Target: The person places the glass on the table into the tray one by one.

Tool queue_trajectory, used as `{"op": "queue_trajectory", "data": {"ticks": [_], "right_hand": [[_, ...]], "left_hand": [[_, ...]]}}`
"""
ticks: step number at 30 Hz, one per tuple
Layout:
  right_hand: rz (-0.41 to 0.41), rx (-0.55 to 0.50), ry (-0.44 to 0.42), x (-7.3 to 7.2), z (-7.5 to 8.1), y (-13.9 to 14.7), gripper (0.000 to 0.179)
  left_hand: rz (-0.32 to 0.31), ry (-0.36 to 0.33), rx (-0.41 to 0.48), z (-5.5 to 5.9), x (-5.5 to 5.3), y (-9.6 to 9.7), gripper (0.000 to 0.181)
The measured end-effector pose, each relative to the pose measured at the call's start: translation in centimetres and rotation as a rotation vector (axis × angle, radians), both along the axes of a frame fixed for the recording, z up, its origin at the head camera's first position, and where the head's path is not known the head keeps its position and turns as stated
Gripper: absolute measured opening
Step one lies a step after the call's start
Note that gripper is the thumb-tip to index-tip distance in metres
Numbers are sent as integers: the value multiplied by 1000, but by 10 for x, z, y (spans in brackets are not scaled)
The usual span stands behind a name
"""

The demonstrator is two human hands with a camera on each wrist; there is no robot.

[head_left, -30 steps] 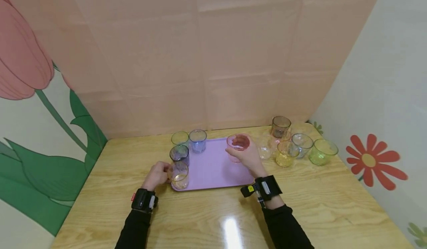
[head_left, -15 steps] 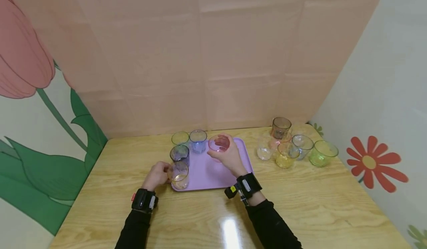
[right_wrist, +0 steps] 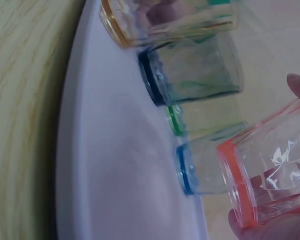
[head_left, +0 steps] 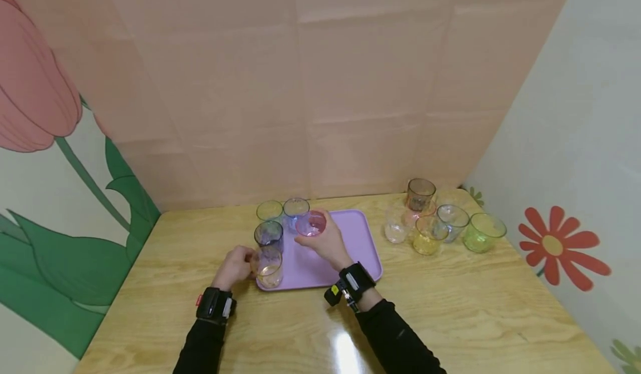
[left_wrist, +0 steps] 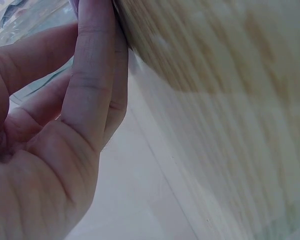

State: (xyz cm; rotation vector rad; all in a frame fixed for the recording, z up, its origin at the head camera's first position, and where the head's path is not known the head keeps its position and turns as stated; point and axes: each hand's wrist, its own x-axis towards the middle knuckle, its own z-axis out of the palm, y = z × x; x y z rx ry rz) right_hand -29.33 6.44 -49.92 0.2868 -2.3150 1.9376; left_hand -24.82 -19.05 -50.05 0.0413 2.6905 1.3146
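My right hand [head_left: 328,242] curls around the pink glass [head_left: 311,224], upright, just above the tray [head_left: 360,240] and right beside the blue glass [head_left: 295,210]. My left hand [head_left: 232,267] holds the amber glass [head_left: 269,266] at the tray's near-left corner.

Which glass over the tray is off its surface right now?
The pink glass, gripped by the right hand; the wrist view shows its base clear of the purple tray.

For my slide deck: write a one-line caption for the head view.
Right hand holds a pink glass over the purple tray; left hand grips an amber glass.
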Motion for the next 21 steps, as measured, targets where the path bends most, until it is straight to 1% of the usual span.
{"op": "queue_trajectory", "data": {"ticks": [3, 7, 9, 13, 16, 21], "right_hand": [[20, -16, -36, -1, -4, -7, 81], [16, -12, -72, -2, -7, -14, 81], [11, 8, -67, -2, -7, -17, 80], [7, 56, -46, 1, -6, -21, 81], [3, 55, -64, 2, -4, -23, 81], [-24, 54, -102, 2, -5, -26, 83]], "left_hand": [[-3, 6, 4, 1, 1, 1, 27], [-5, 3, 8, 3, 3, 2, 27], [-9, 6, 2, 3, 3, 2, 27], [5, -13, 6, 2, 3, 0, 28], [16, -18, 6, 3, 3, 0, 27], [4, -3, 7, 3, 3, 3, 23]]}}
